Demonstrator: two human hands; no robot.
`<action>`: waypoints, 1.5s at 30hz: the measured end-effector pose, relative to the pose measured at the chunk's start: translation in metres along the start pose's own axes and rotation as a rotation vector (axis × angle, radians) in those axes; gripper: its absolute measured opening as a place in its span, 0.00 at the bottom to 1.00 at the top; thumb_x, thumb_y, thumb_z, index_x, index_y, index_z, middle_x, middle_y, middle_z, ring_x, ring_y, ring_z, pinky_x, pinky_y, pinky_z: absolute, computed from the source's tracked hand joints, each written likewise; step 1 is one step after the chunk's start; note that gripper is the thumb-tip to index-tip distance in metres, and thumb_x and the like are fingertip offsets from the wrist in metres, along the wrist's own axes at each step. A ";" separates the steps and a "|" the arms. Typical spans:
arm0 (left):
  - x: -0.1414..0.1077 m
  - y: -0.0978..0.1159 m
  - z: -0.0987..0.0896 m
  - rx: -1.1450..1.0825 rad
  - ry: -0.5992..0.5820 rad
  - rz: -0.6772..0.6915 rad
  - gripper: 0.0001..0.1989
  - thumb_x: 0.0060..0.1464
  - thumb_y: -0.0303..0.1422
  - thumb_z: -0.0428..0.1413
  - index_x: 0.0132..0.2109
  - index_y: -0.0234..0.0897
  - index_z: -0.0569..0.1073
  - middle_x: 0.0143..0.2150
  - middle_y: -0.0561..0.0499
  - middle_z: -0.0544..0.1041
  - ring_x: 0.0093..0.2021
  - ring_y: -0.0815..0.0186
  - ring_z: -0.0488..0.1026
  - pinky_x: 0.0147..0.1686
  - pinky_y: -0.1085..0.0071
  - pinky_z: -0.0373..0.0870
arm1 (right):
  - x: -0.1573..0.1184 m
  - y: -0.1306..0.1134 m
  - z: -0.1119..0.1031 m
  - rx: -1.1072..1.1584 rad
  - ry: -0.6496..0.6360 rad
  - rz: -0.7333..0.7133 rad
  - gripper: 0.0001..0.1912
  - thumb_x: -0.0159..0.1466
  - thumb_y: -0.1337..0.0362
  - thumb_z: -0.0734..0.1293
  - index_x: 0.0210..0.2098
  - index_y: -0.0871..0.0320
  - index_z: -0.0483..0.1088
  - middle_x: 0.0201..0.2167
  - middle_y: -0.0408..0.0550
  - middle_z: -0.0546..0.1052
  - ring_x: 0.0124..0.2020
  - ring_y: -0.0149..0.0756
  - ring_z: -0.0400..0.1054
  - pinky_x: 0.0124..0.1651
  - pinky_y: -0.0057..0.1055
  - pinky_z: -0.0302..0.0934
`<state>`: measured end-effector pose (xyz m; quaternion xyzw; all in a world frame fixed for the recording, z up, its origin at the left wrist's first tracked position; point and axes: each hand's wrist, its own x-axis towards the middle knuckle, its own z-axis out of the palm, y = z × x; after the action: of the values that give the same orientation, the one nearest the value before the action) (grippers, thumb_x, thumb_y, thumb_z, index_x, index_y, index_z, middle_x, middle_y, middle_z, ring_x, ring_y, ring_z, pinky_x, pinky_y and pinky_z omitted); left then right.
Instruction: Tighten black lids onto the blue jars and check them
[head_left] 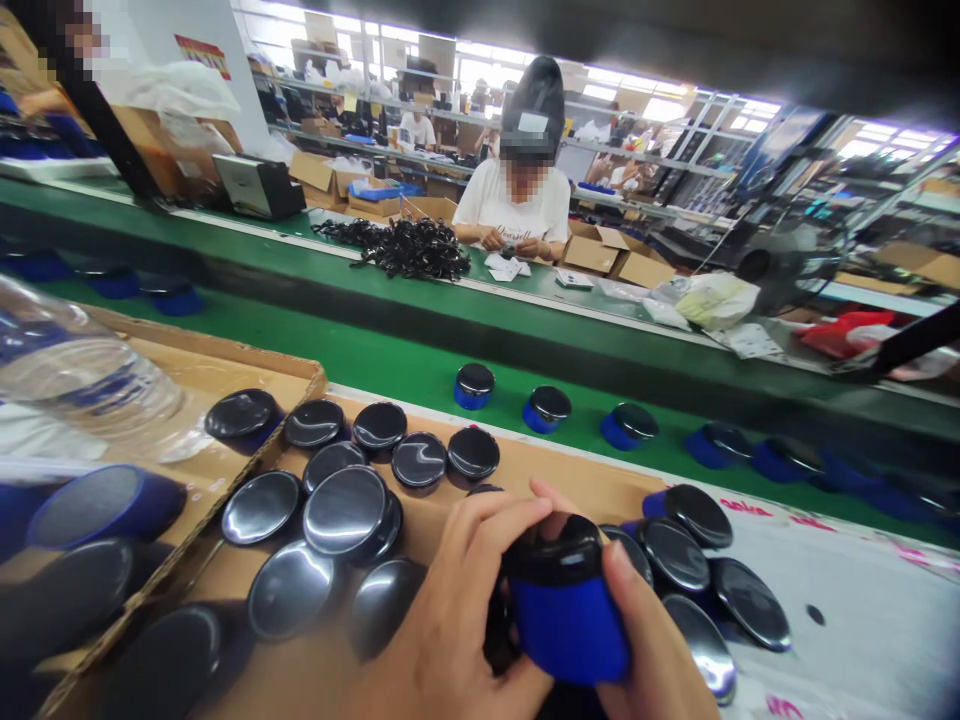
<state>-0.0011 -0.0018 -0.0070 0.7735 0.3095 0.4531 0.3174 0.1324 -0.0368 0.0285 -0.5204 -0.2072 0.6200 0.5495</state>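
Observation:
Close in front of me, both hands grip one round blue jar-like piece (574,625) with a glossy black top, tilted slightly. My left hand (457,610) wraps it from the left, with fingers reaching over the edge of the black top. On the other side my right hand (656,640) presses its thumb against the piece; its other fingers are mostly hidden. Something dark shows between the left fingers and the blue wall, too covered to name. Several like pieces with black tops (345,512) stand left of my hands, and more black-topped pieces (679,555) cluster to the right.
A green conveyor belt (390,355) crosses ahead, carrying spaced blue pieces (474,385). At left lie a cardboard tray (300,372) and a clear plastic bottle (90,385). Across the belt sits a person (517,205) in a white shirt, beside a heap of black straps (412,247).

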 end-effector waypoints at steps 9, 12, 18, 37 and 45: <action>-0.003 0.003 -0.004 0.054 -0.063 -0.048 0.40 0.40 0.20 0.59 0.60 0.50 0.60 0.55 0.50 0.62 0.58 0.57 0.66 0.60 0.57 0.67 | 0.009 0.007 -0.020 -0.145 -0.040 -0.155 0.30 0.57 0.38 0.72 0.54 0.44 0.76 0.60 0.42 0.74 0.65 0.48 0.62 0.71 0.44 0.50; -0.003 0.001 -0.003 -0.035 -0.112 -0.081 0.39 0.43 0.21 0.59 0.61 0.53 0.58 0.58 0.51 0.61 0.60 0.59 0.65 0.60 0.60 0.68 | 0.006 0.006 -0.016 -0.107 -0.036 -0.102 0.36 0.53 0.37 0.74 0.55 0.48 0.74 0.57 0.48 0.76 0.62 0.51 0.66 0.66 0.46 0.58; 0.002 0.001 -0.001 -0.082 -0.071 0.055 0.35 0.49 0.25 0.63 0.62 0.51 0.61 0.61 0.55 0.71 0.67 0.62 0.62 0.68 0.63 0.57 | 0.015 0.001 -0.017 0.001 -0.107 0.079 0.39 0.47 0.37 0.76 0.49 0.58 0.78 0.49 0.55 0.80 0.57 0.62 0.70 0.61 0.52 0.63; 0.002 -0.005 0.004 -0.201 0.057 0.012 0.33 0.46 0.29 0.67 0.59 0.40 0.64 0.58 0.43 0.71 0.58 0.53 0.70 0.59 0.53 0.66 | 0.016 -0.005 -0.029 -0.217 -0.362 -0.263 0.42 0.59 0.45 0.71 0.68 0.51 0.59 0.60 0.50 0.72 0.54 0.48 0.72 0.57 0.42 0.66; 0.002 0.006 -0.002 -0.136 0.011 0.140 0.31 0.47 0.30 0.68 0.59 0.39 0.69 0.58 0.44 0.75 0.59 0.55 0.69 0.61 0.56 0.65 | 0.020 -0.002 -0.026 -0.029 -0.511 -0.182 0.31 0.63 0.46 0.65 0.59 0.59 0.67 0.43 0.52 0.80 0.37 0.42 0.77 0.43 0.41 0.70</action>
<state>-0.0010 -0.0039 -0.0008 0.7673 0.2247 0.4984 0.3351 0.1589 -0.0265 0.0118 -0.3341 -0.3937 0.6761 0.5256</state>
